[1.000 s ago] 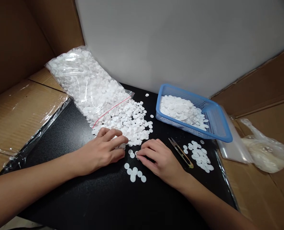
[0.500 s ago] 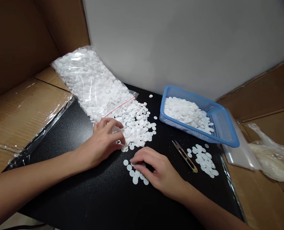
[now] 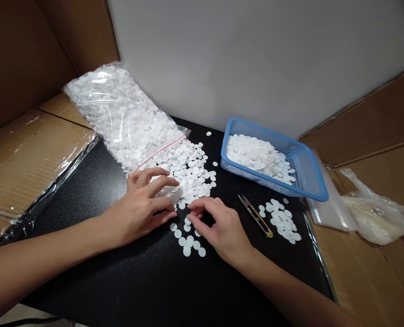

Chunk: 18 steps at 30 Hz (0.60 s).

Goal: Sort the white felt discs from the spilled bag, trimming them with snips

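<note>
Well, from where I stand, the left hand (image 3: 142, 202) has its grip spread over the near edge of the heaped discs (image 3: 193, 179) at the mouth of the bag (image 3: 120, 120). The right hand (image 3: 222, 227) curls thumb and forefinger just above loose discs (image 3: 190, 241) on the desk (image 3: 147, 281); whether it pinches one, I can't tell.

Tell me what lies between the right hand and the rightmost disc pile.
The head view shows small snips on the black tabletop between the right hand and that disc pile.
</note>
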Motion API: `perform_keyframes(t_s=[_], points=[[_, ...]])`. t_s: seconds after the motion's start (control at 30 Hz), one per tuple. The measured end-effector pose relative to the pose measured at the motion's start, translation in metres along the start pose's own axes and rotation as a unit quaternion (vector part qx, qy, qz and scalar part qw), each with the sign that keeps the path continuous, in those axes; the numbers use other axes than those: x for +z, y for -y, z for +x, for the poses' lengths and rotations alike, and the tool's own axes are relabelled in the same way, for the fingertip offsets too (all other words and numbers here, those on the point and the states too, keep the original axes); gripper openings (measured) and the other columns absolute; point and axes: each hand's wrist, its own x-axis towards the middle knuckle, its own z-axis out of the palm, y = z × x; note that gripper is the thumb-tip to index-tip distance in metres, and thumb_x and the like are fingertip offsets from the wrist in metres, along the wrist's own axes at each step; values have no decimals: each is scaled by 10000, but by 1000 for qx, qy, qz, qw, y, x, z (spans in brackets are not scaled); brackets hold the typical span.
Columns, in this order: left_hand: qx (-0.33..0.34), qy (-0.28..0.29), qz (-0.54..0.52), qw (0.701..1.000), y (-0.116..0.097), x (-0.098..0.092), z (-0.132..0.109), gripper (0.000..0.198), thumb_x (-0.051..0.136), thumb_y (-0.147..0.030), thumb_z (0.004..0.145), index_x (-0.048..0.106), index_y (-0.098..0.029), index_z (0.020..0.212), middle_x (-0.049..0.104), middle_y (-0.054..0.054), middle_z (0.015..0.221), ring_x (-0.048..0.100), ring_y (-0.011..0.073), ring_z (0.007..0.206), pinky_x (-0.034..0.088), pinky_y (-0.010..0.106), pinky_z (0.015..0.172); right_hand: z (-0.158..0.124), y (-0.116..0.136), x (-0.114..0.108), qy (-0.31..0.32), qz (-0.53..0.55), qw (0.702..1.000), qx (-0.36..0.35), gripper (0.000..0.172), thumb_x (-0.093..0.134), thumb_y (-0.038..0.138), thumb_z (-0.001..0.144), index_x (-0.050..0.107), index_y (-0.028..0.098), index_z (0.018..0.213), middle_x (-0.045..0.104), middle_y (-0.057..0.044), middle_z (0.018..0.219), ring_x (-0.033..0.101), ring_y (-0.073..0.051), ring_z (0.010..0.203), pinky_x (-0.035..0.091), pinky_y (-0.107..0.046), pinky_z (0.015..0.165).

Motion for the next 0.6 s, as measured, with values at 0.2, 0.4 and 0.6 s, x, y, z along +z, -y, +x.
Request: perform_keyframes(t_s=[0.2,0.4,0.6], points=[[-36,63,-81,994,-6,6,-4,67,682,-228,892,692,-227,826,493,64,1412,296,377,1405,313,594,1060,3,-5,-4,16,20,999,23,122,567,133,908,649,221,889,676,-17,826,645,-169,757,527,-284,685],[-38,16,-36,999,3,8,-2,75,639,-203,931,691,-248,900,522,75,1377,304,355,1403,258,640,1083,1,-4,-6,36,50,998,-27,275,442,52,940,643,234,986,699,-40,903,648,-199,883,537,-338,776],[-36,12,-31,999,9,6,-2,70,636,-211,937,686,-251,908,517,75,1385,281,352,1421,241,631,1088,-1,-6,-2,31,38,999,-17,156,573,129,937,679,229,994,660,-34,886,640,-193,853,539,-325,766]])
